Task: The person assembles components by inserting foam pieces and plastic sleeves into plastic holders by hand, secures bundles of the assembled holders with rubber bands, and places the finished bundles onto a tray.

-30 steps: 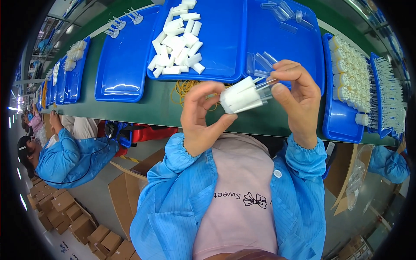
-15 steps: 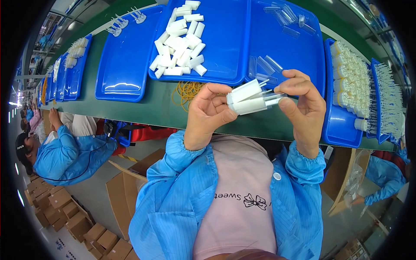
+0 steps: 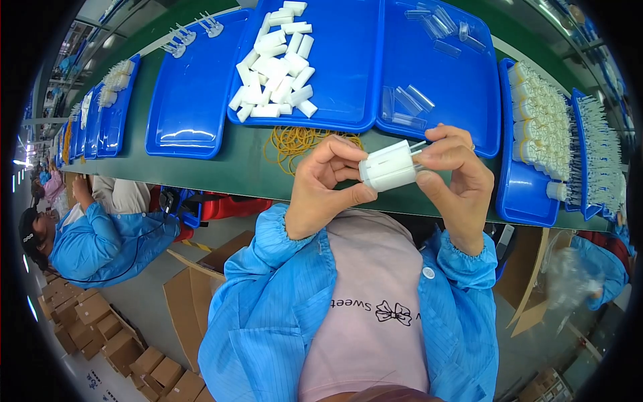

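Between my two hands, above the near edge of the green bench, is a white plastic cylinder assembly (image 3: 388, 167) made of white blocks around thin prongs. My left hand (image 3: 331, 175) grips its left end between thumb and fingers. At the other end, the thumb and fingers of my right hand (image 3: 455, 171) close on the prongs that stick out. Just behind my left hand lies a heap of yellow rubber bands (image 3: 287, 144). White blocks (image 3: 271, 67) fill the left part of the middle tray, and clear plastic pieces (image 3: 414, 100) lie in the tray beyond my right hand.
A blue tray (image 3: 184, 120) at left has several pronged white parts (image 3: 194, 33) at its far end. To the right, another tray (image 3: 529, 201) holds rows of banded white assemblies (image 3: 536, 120). Co-workers (image 3: 107, 234) sit at both sides; cardboard boxes (image 3: 107, 325) stand on the floor.
The assembly has turned, and its blocks now sit close together around the prongs, where a clear piece showed before. My right fingers have shifted left and closed on its prong end.
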`<action>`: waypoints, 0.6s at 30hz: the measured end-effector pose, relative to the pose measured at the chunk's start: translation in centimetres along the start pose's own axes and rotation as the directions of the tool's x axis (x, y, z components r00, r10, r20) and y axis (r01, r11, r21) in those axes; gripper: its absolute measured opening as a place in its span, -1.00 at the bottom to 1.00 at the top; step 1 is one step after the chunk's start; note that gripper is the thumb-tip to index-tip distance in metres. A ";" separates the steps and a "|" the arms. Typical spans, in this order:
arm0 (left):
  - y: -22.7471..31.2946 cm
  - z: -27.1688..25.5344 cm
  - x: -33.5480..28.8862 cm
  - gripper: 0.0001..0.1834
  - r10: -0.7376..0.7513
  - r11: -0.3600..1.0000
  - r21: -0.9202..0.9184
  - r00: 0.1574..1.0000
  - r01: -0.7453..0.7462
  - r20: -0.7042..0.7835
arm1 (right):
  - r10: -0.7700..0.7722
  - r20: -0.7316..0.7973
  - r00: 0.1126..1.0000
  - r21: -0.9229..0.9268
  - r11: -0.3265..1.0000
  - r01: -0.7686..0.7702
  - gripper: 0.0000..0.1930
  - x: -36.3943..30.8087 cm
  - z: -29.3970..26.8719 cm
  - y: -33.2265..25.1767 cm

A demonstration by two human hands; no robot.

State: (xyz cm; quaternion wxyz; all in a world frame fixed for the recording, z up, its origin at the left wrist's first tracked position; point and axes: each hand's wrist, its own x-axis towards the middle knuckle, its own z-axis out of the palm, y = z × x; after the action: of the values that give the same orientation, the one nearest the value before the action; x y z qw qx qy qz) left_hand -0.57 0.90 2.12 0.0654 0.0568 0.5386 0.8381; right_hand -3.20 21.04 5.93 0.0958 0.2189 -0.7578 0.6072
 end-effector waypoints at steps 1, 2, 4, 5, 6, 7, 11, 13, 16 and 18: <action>0.0 0.0 -0.1 -0.54 0.000 1.000 -0.001 1.000 0.000 0.001 | 0.010 0.003 1.000 0.001 1.000 -0.010 -0.84 0.0 0.0 -0.1; 0.0 0.1 -0.1 -0.55 0.010 1.000 0.002 1.000 -0.010 0.009 | 0.010 0.003 1.000 0.000 1.000 -0.010 -0.84 -0.1 0.0 0.0; 0.1 0.2 -0.1 -0.55 0.021 1.000 0.004 1.000 -0.021 0.020 | 0.018 0.004 1.000 -0.008 1.000 -0.018 -0.84 -0.2 -0.1 0.1; 0.1 0.2 -0.1 -0.54 0.021 1.000 0.017 1.000 -0.022 0.021 | 0.017 0.004 1.000 -0.010 1.000 -0.017 -0.84 -0.3 -0.1 0.1; 0.0 0.2 -0.2 -0.54 0.021 0.999 0.029 1.000 -0.022 0.019 | 0.015 0.000 1.000 -0.007 1.000 -0.015 -0.83 -0.4 0.1 0.2; -0.1 0.2 -0.2 -0.54 0.022 0.999 0.029 1.000 -0.023 0.019 | 0.012 -0.003 1.000 -0.004 1.000 -0.012 -0.83 -0.5 0.1 0.3; -0.4 0.2 -0.2 -0.55 0.047 0.998 0.052 0.999 -0.047 -0.015 | 0.009 -0.007 1.000 -0.048 0.999 -0.010 -0.82 -0.5 0.3 0.4; -0.2 0.3 -0.2 -0.55 0.065 0.997 0.049 0.998 -0.064 -0.021 | -0.045 -0.036 0.998 -0.111 0.993 0.041 -0.82 -0.3 0.2 -0.1; 0.3 0.6 0.0 -0.54 0.041 0.997 -0.057 0.998 -0.043 -0.039 | -0.171 -0.047 0.984 -0.253 0.955 0.154 -0.81 -0.6 0.0 -1.3; 0.5 0.6 0.1 -0.55 0.059 0.995 -0.078 0.998 -0.059 -0.010 | -0.180 -0.070 0.981 -0.254 0.954 0.157 -0.80 -0.7 0.3 -1.7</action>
State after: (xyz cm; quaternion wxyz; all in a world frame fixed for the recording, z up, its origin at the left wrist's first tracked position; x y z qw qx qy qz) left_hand -0.60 1.21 2.81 0.0408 0.0670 0.5036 0.8604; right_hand -1.78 20.65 7.11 0.2088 0.2409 -0.8008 0.5070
